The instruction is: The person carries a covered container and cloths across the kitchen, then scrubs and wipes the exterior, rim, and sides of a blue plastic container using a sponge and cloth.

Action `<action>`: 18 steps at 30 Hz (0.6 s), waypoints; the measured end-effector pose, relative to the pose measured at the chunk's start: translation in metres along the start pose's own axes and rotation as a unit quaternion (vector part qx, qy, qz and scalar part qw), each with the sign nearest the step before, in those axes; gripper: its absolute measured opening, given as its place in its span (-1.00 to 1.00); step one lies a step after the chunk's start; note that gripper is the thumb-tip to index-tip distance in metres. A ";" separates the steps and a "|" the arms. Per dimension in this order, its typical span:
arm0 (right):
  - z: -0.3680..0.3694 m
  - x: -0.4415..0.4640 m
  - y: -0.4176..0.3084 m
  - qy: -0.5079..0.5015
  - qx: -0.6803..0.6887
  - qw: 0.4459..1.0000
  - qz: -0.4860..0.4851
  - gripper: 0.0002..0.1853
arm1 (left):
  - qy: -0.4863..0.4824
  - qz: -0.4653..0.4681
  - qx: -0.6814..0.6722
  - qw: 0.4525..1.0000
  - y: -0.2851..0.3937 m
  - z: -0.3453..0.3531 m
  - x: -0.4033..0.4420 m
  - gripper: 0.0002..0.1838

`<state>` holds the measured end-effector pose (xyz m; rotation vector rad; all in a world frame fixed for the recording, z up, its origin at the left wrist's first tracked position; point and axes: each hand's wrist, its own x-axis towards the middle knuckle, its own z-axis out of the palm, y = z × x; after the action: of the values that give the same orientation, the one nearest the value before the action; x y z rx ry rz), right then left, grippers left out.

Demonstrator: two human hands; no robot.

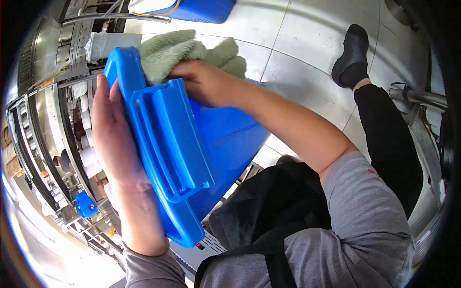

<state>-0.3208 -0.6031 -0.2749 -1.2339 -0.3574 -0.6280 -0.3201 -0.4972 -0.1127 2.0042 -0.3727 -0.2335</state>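
Note:
A large blue plastic bin (225, 137) is tilted in front of me, its thick rim and moulded handle facing up and left. My right hand (199, 81) is closed on a fluffy grey-green towel (165, 54), which lies bunched over the bin's upper edge; that hand's fingertips are hidden. Along the outer left side of the rim rests my left hand (113, 129), its fingers stretched out upward and the palm side against the plastic. Its thumb cannot be made out clearly.
Metal racks (62, 139) with stacked items run along the left. Another blue container (201, 10) with a pale top stands on the white tiled floor (307, 53) at the top. My leg in a black shoe (354, 53) is at the right, near a metal pipe (422, 97).

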 end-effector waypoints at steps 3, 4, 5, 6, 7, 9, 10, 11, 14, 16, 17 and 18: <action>0.003 -0.008 0.004 -0.005 -0.008 1.000 -0.001 -0.77 | -0.002 0.085 0.112 0.990 -0.003 -0.001 -0.005 -0.61; 0.002 -0.015 0.004 0.006 -0.024 1.000 -0.005 -0.76 | -0.004 0.112 0.143 0.983 -0.002 -0.001 -0.009 -0.59; 0.004 -0.030 0.001 0.055 -0.043 0.997 -0.029 -0.73 | -0.005 0.133 0.157 0.978 -0.002 0.001 -0.012 -0.58; 0.004 -0.050 0.006 0.065 -0.043 0.997 0.023 -0.73 | -0.056 -0.026 -0.084 0.995 0.019 0.017 -0.022 -0.41; 0.001 -0.069 0.012 0.075 -0.045 0.994 0.073 -0.72 | -0.039 -0.020 -0.045 0.998 0.019 0.017 -0.024 -0.34; -0.008 -0.087 0.004 0.109 -0.034 0.985 0.130 -0.71 | -0.038 -0.051 -0.064 0.996 0.022 0.020 -0.029 -0.26; -0.011 -0.093 -0.002 0.147 -0.018 0.971 0.187 -0.70 | -0.043 -0.048 -0.068 0.996 0.024 0.021 -0.035 -0.26; -0.013 -0.097 -0.008 0.149 -0.024 0.971 0.184 -0.70 | -0.084 -0.035 -0.054 0.994 0.027 0.019 -0.042 -0.23; -0.011 -0.081 -0.064 0.171 0.248 0.943 0.139 -0.71 | -0.139 -0.064 -0.137 0.979 0.021 0.021 -0.057 -0.05; -0.010 -0.057 -0.097 0.100 0.019 0.993 0.062 -0.69 | -0.209 -0.056 -0.119 0.969 0.026 0.024 -0.059 0.07; -0.011 -0.047 -0.104 0.110 0.013 0.993 0.051 -0.67 | -0.239 -0.030 -0.106 0.965 0.023 0.022 -0.060 0.14; -0.014 -0.038 -0.106 0.120 0.006 0.992 0.037 -0.65 | -0.240 -0.026 -0.107 0.965 0.020 0.018 -0.059 0.14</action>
<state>-0.4173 -0.6271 -0.2202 -1.1397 -0.1127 -0.7003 -0.3841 -0.4991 -0.1025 1.7315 -0.5729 -0.7673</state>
